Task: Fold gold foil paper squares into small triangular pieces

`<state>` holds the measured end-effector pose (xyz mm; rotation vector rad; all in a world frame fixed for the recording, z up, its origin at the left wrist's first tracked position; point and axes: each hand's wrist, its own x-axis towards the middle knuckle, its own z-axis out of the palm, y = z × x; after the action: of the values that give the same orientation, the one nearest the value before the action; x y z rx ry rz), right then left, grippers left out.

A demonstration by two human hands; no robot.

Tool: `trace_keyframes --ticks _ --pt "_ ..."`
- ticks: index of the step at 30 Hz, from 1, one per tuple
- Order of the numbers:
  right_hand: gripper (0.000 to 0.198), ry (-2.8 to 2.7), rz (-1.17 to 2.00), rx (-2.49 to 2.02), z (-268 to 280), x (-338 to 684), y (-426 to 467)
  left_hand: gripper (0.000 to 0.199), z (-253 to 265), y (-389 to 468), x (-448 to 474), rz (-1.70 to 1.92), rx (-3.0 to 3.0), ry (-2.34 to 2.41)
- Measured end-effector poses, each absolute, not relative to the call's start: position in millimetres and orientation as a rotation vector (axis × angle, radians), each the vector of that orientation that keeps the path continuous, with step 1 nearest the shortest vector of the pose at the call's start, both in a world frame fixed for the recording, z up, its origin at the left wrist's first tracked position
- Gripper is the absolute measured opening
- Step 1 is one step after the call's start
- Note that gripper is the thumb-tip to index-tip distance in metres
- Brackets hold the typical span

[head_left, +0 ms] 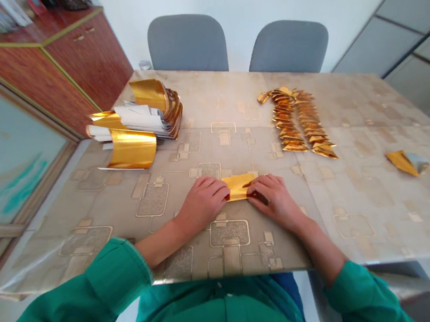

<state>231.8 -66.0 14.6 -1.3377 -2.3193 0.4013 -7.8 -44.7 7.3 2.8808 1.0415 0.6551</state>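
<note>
The largest thing here is the table (245,145), under a patterned cloth, and its bare stretch in front of the person gives a firm surface for pressing a fold. At its far left, a stack of gold-faced sheets (139,124) curls and spreads, well apart from the working spot, which is a good place for it, as loose corners there should not catch a sleeve. To the right of the middle, two rows of folded gold pieces (308,120) stand packed close together; they seem a handy guide to an even size. The left hand (205,200) has its fingers closed over the near-left end of the work, though its thumb is hidden. The right hand (275,200) pinches the opposite end between thumb and fingers. Between them, low over the cloth just in front of the person, lies the gold strip (237,187), roughly level, with its middle uncovered. Done well, this step probably calls for equal, light tension from both ends, long edges lined up before any firm pressure, and a crease smoothed from the middle outward. Pulling harder on one side could skew the fold, and squeezing the ends could wrinkle the shiny face.
</note>
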Motion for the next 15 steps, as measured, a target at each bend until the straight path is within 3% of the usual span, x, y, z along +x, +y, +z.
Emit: trace_keyframes --ticks 4,15 --pt "0.005 -2.358 0.442 -1.288 16 238 -63 0.018 9 -48 -4 0.603 2.84 1.107" --pt "0.014 -2.371 0.573 -1.257 19 246 -49 0.011 11 -52 3 0.67 2.601 1.233"
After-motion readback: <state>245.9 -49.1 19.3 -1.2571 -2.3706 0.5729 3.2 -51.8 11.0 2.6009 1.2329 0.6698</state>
